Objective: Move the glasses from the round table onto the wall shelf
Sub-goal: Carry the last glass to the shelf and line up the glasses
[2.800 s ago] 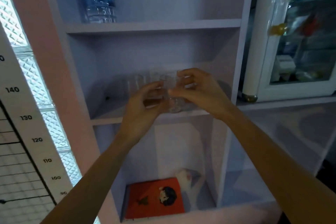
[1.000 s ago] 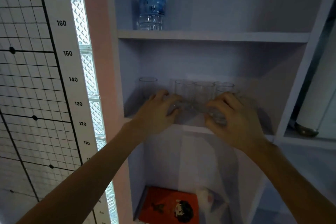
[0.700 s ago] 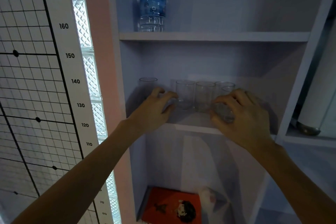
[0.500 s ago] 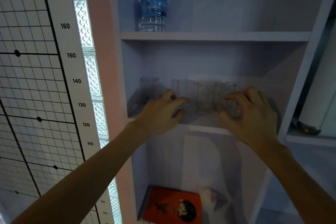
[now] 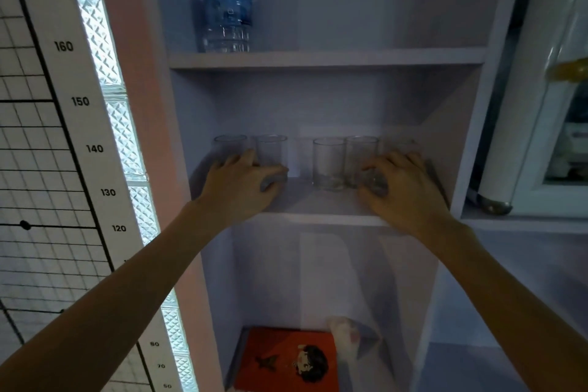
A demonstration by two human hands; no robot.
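Note:
Several clear glasses stand in a row on the middle board of the wall shelf [image 5: 318,217]. My left hand [image 5: 238,188] is wrapped around the base of the second glass from the left [image 5: 271,149], close beside the far-left glass [image 5: 229,145]. A gap separates these from the middle glass [image 5: 329,160] and its neighbour [image 5: 361,151]. My right hand [image 5: 402,192] curls around a glass at the front right [image 5: 374,183], which it mostly hides. Another glass rim shows faintly behind that hand. The round table is out of view.
A water bottle [image 5: 227,6] stands on the upper shelf board. An orange book [image 5: 286,360] lies in the bottom compartment with a pale object beside it. A height chart [image 5: 47,169] and glass blocks [image 5: 124,137] are on the left, a white glass-door cabinet [image 5: 547,105] on the right.
My left hand has slid one glass leftward up to the far-left glass, opening a gap in the row. My right hand has stayed on the front-right glass.

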